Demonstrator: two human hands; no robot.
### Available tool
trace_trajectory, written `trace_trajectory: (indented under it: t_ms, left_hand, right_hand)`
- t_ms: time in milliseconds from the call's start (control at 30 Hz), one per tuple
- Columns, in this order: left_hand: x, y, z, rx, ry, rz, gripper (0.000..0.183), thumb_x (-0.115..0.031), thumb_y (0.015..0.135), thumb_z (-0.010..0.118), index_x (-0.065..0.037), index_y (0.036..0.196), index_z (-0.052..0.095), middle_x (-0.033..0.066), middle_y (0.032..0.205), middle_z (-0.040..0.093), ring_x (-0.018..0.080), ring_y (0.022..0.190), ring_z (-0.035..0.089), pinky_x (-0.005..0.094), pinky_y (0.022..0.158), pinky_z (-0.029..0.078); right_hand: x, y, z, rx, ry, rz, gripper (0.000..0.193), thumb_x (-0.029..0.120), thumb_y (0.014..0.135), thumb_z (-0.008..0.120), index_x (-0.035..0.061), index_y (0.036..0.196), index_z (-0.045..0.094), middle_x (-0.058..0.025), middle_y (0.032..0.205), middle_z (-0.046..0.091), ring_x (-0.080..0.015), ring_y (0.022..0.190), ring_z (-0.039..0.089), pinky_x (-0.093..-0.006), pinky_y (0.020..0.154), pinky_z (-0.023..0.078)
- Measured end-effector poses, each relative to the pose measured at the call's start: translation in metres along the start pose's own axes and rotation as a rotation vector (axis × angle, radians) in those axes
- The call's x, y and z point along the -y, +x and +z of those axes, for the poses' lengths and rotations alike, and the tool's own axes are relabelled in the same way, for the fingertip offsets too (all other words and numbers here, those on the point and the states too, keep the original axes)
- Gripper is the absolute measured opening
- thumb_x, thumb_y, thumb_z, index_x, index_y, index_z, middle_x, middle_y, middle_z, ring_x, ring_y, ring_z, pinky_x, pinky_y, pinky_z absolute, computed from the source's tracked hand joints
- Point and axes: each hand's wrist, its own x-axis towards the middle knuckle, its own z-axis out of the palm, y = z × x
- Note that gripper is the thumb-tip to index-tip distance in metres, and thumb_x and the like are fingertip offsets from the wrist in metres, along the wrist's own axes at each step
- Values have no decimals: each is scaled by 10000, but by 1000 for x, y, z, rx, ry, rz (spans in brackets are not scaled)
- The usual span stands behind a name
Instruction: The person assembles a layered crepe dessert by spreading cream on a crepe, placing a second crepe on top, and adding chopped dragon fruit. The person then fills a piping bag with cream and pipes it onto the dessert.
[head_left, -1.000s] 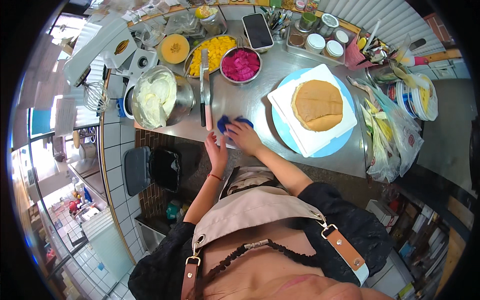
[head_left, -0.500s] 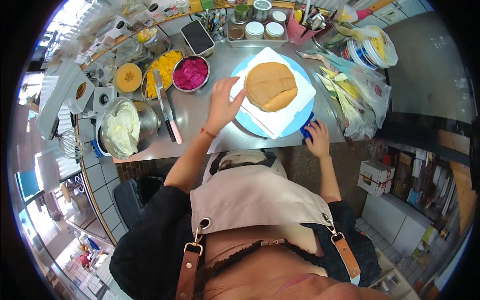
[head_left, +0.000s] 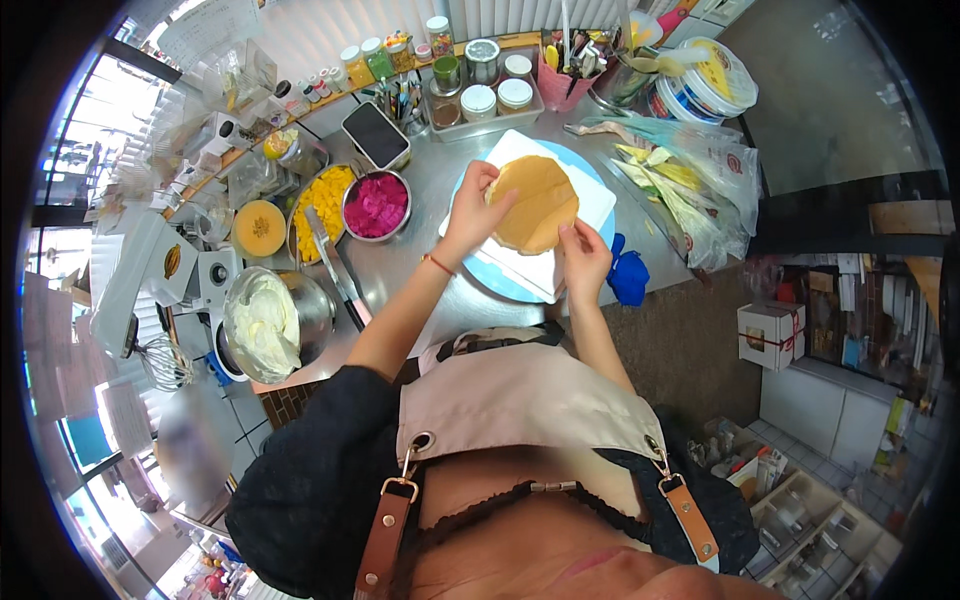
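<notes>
Between my two hands is a round, golden-brown sponge cake layer (head_left: 537,205). My left hand (head_left: 474,212) grips its left edge, thumb over the top. My right hand (head_left: 584,256) pinches its near right edge with thumb and fingertips. Beneath it lies a white square board (head_left: 596,203) on a round light-blue turntable (head_left: 488,278). Whether the layer is fully off the board I cannot tell. A crumpled blue cloth (head_left: 629,276) sits beside the turntable, right of my right hand.
Left stand a steel bowl of white cream (head_left: 265,325), a bowl of magenta fruit pieces (head_left: 377,206), yellow fruit pieces (head_left: 318,205) and two long-bladed tools (head_left: 335,262). A stand mixer (head_left: 150,270) is at far left. Behind is a tray of jars (head_left: 492,112); plastic bags (head_left: 705,175) lie right.
My right hand has left the blue cloth and taken the cake layer's near right edge. My left hand has moved from beside the cake onto its left edge. The view has shifted.
</notes>
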Motion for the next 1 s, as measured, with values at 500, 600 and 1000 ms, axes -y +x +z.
trace_trajectory:
  t_ms: [500,600,1000]
  left_hand:
    - [-44,-134,-105,-266,-819,-262,482,-1,898,560,-19,1357,418,124,1322,536,262,1219,544,391,976,500]
    - [-13,-192,-121,-442,-822,-292,498,-14,889,562,-42,1363,412,127,1333,523,270,1221,541,418,979,499]
    - [111,-229,-85,-721,-857,-330,513,62,873,547,-59,1354,417,133,1286,541,255,1189,550,396,958,496]
  right_hand:
    - [63,-66,62,636,445,553,364,103,909,666,-5,1229,530,-46,1000,661,-94,856,599,-237,752,475]
    - [20,-92,90,805,386,733,323,107,936,619,9,1230,529,-39,1015,654,-100,849,603,-250,716,488]
    - [-116,-85,101,719,40,682,247,127,962,570,62,1194,518,-67,1081,618,-167,996,572,-291,862,457]
